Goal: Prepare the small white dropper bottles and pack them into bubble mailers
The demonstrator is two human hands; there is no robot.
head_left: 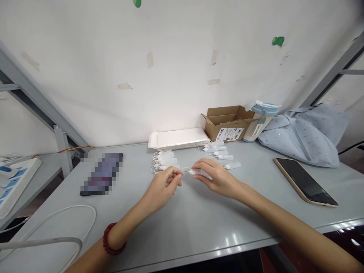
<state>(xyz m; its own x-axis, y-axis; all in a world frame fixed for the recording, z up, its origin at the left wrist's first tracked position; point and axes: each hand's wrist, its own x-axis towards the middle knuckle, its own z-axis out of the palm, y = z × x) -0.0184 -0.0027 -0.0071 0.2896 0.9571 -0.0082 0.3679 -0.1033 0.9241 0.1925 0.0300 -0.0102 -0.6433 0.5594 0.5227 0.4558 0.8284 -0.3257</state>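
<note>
Between thumb and fingers, my right hand (pixel 214 176) grips a small translucent needle-tip bottle (pixel 196 172), tipped on its side. Its thin needle points left, and a fine loop arches over it. My left hand (pixel 163 185) is closed in a pinch just past the needle's end; whatever sits in the fingertips is too small to make out. Behind my left hand lies a cluster of similar white bottles (pixel 167 156) with loops at their tips. More such bottles (pixel 224 157) lie in a loose row beyond my right hand.
A white padded envelope (pixel 179 138) and an open cardboard box (pixel 227 131) stand against the wall. A tumbler (pixel 257 129) and a pale blue cloth bag (pixel 301 140) are to their right. Phone (pixel 305 182) at right, blurred dark object (pixel 102 174) and white cable (pixel 92 212) at left.
</note>
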